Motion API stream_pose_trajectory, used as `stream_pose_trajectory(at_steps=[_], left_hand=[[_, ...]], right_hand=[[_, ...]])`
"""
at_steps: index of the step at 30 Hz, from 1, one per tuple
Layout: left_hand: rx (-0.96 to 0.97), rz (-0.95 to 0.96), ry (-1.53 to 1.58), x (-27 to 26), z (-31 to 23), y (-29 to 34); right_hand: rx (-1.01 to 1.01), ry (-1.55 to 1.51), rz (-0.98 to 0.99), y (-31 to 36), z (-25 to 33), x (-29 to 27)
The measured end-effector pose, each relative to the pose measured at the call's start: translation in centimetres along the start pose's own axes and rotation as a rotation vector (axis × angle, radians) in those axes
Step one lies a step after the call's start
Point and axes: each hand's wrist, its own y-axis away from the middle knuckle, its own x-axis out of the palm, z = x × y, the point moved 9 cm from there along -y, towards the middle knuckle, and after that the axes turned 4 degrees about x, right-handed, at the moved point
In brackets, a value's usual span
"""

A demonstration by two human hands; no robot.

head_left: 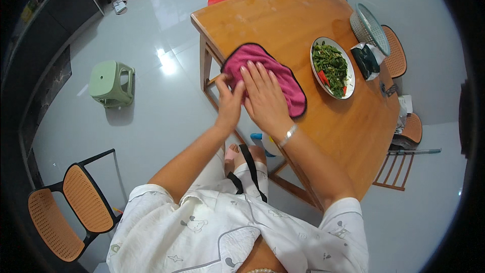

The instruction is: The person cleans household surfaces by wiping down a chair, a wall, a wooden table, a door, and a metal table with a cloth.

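A pink cleaning cloth (290, 91) with a black edge lies folded on the wooden table (343, 136), close to its left edge. My right hand (263, 96) rests flat on top of the cloth, fingers stretched out together. At the cloth's near left border is my left hand (230, 100), thumb and fingers apart; its fingertips partly reach the cloth's edge. Whether those fingers pinch the fabric is hard to see. To the right of the cloth stands an oval white plate (348, 65) of cooked green vegetables (328, 63) with red pieces.
Beyond the plate are a tissue pack (366, 61) and a grey-green plastic basket (371, 29). Woven-seat chairs (395, 50) stand along the right side. A green stool (111, 83) is on the floor at left, and another chair (76, 202) at lower left.
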Motion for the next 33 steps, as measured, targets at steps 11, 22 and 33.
stream_pose_trajectory(at_steps=[11, 22, 33], left_hand=[[-0.284, 0.095, 0.627, -1.1, 1.6, -7.9], [-0.254, 0.547, 0.180, 2.6, 8.6, 7.9], [0.495, 0.764, -0.547, 7.3, 1.5, 16.6]], right_hand=[[-0.047, 0.510, -0.070, -8.9, 4.5, 5.3], [0.044, 0.187, 0.042, 7.9, 4.4, 4.6], [0.482, -0.077, 0.164, 22.2, -0.8, 6.0]])
